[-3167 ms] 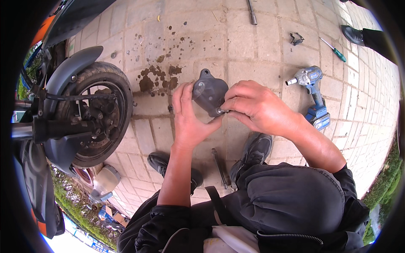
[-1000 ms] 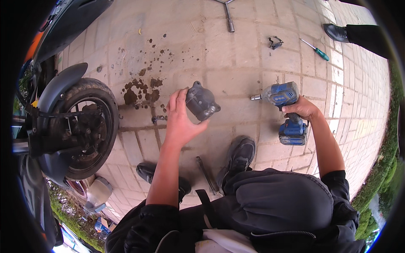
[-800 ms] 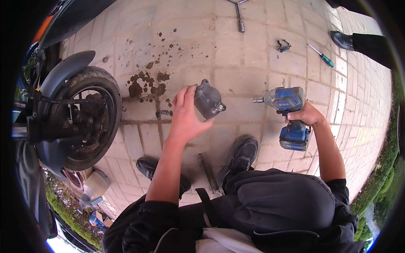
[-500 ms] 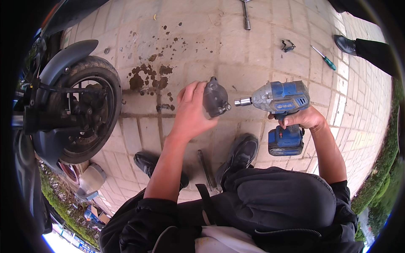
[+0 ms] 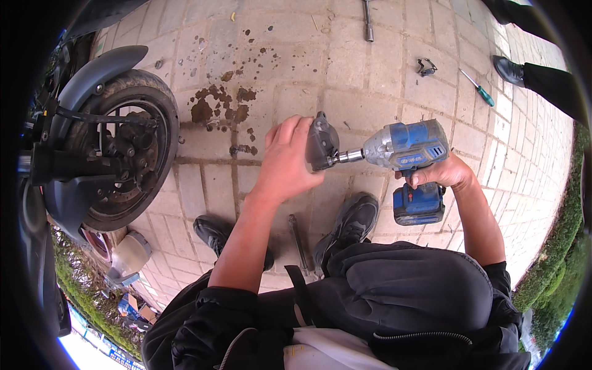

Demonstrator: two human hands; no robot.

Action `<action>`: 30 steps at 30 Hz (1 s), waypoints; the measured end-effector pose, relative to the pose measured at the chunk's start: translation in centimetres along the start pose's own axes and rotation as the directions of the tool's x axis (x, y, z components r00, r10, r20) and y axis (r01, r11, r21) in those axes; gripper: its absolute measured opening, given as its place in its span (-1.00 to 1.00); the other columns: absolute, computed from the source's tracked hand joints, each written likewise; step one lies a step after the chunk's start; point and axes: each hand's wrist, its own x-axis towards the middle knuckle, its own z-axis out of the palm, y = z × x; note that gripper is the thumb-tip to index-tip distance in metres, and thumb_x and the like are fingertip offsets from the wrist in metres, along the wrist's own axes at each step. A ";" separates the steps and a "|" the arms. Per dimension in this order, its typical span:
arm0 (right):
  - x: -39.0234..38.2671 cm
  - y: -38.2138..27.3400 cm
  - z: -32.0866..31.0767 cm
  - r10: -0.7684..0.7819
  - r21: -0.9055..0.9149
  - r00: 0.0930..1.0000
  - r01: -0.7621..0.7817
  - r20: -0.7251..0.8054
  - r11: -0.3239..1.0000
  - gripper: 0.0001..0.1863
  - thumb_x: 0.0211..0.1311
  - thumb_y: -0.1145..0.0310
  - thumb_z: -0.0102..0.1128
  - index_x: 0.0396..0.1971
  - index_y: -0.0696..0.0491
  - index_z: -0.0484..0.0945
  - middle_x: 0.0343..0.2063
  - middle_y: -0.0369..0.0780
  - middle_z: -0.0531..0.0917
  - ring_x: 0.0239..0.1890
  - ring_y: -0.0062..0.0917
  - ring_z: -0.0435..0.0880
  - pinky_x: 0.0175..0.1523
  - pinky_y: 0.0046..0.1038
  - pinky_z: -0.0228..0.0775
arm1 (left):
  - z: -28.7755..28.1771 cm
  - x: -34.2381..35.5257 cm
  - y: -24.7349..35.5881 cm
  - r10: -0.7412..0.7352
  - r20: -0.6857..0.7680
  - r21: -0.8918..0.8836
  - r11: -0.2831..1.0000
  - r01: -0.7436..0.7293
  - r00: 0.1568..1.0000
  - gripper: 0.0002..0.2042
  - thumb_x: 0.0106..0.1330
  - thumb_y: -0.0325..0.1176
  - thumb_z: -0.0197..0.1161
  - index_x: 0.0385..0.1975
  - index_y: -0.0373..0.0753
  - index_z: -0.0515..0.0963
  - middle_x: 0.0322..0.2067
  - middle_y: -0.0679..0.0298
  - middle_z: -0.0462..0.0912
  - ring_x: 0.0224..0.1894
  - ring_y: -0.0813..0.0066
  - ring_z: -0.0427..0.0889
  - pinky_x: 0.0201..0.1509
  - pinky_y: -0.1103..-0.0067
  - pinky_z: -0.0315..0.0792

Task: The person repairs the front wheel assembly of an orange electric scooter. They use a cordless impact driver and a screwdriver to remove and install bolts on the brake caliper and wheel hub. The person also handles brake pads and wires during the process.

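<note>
My left hand point(image 5: 285, 157) is closed around a dark, rounded metal part point(image 5: 322, 140) with a lug on top; its exact kind I cannot make out. My right hand point(image 5: 439, 173) grips a blue and grey cordless impact wrench point(image 5: 408, 145) by the handle, its battery pointing down toward me. A shiny socket point(image 5: 350, 156) on the wrench's nose meets a small bolt or fitting at the lower right of the dark part. Both things are held in the air over the paving, above and in front of my shoes.
At left stands a motorcycle wheel point(image 5: 132, 148) under a dark fender. A bar-shaped tool point(image 5: 298, 243) lies between my shoes. Farther off are a socket wrench point(image 5: 369, 24), a small black bracket point(image 5: 425, 67) and a green-handled screwdriver point(image 5: 483, 95). Another person's shoe point(image 5: 509, 70) is at right.
The socket was a short way off the dark part and now touches its fitting. The gap between the wrench and my left hand has closed.
</note>
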 end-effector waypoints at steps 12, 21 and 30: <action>0.2 -0.1 0.1 -0.016 0.020 1.000 0.016 0.012 1.000 -0.32 -0.25 0.30 0.62 -0.04 0.16 0.52 -0.31 -0.08 0.69 -0.30 -0.47 0.66 -0.30 -0.46 0.54 | 0.3 0.1 0.1 -0.015 0.006 -0.021 1.000 0.015 1.000 -0.14 -0.26 -0.31 0.48 0.19 -0.20 0.23 0.12 0.11 0.29 0.16 0.00 0.31 0.28 0.22 0.21; 0.5 0.1 -0.3 0.013 0.029 0.999 -0.015 0.051 0.999 -0.34 -0.19 0.35 0.60 0.00 0.14 0.50 -0.30 -0.13 0.67 -0.23 -0.44 0.64 -0.29 -0.40 0.58 | 0.3 0.2 0.3 -0.028 0.017 -0.013 1.000 0.028 0.999 -0.17 -0.24 -0.32 0.44 0.18 -0.25 0.25 0.12 0.12 0.28 0.14 -0.02 0.32 0.30 0.25 0.19; 1.2 0.5 0.0 -0.049 0.024 0.999 0.049 -0.007 0.998 -0.31 -0.22 0.32 0.61 0.00 0.16 0.49 -0.29 -0.13 0.67 -0.26 -0.46 0.64 -0.26 -0.46 0.56 | 1.1 -0.3 -1.3 0.093 0.071 -0.014 0.996 -0.093 0.993 -0.22 -0.18 -0.34 0.39 0.19 -0.21 0.26 0.10 0.10 0.30 0.13 0.01 0.33 0.30 0.23 0.16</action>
